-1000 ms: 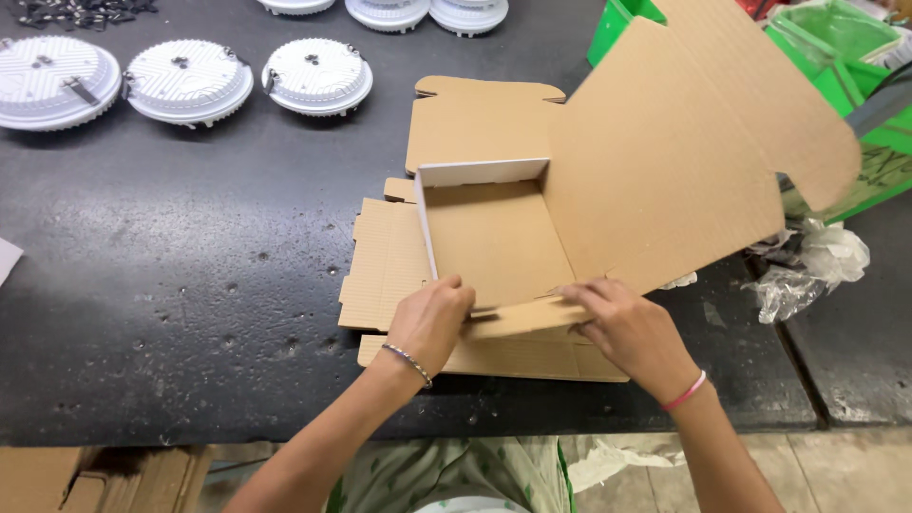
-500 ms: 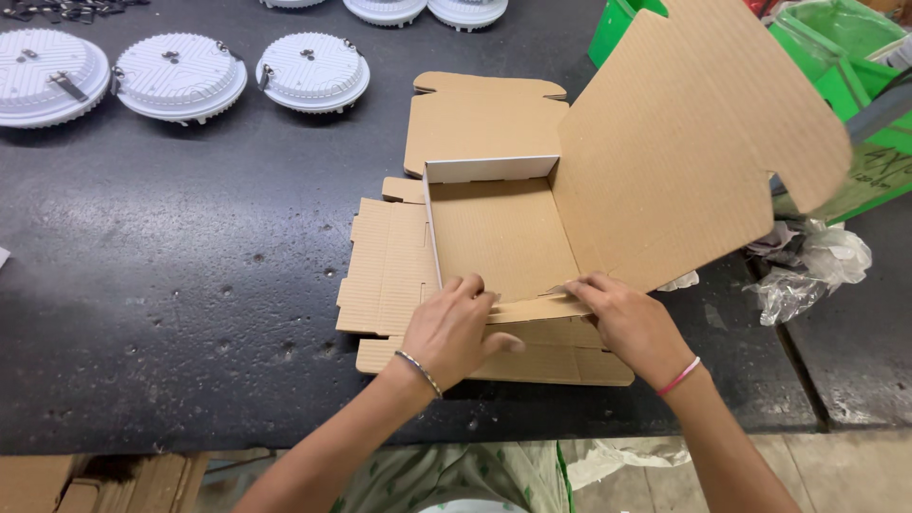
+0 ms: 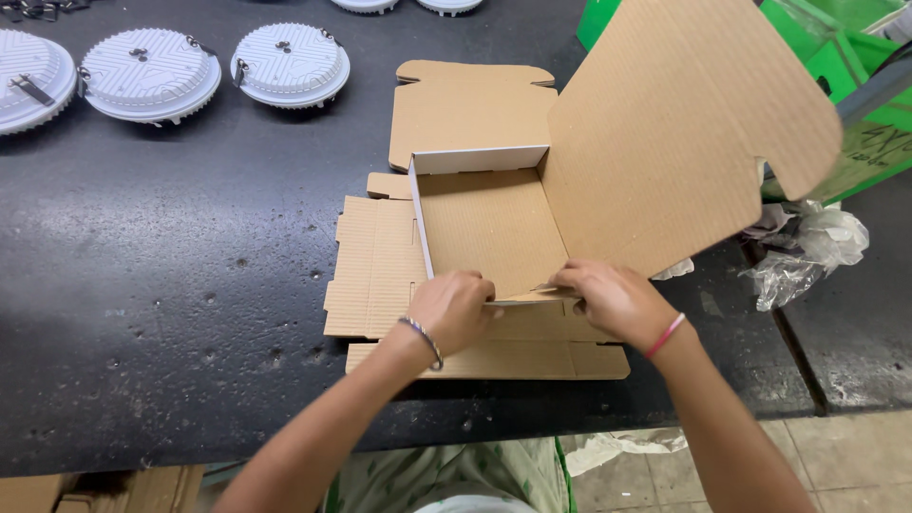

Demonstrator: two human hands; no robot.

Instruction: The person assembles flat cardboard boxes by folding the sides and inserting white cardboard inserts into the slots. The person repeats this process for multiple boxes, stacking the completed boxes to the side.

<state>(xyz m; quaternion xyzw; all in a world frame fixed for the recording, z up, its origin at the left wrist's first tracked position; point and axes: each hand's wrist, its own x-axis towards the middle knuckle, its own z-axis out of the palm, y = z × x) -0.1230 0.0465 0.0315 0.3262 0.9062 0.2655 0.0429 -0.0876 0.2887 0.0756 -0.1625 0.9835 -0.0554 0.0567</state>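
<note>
A half-folded corrugated cardboard box lies on the black desk; the left hand and right hand each grip its near front flap closed-fingered. Uneven pressure could likely crease the flap crookedly.

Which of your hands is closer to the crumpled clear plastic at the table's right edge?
Right. The right hand pinches the cardboard box's near flap, a short way left of the plastic; the left hand grips the same flap farther left.
</note>
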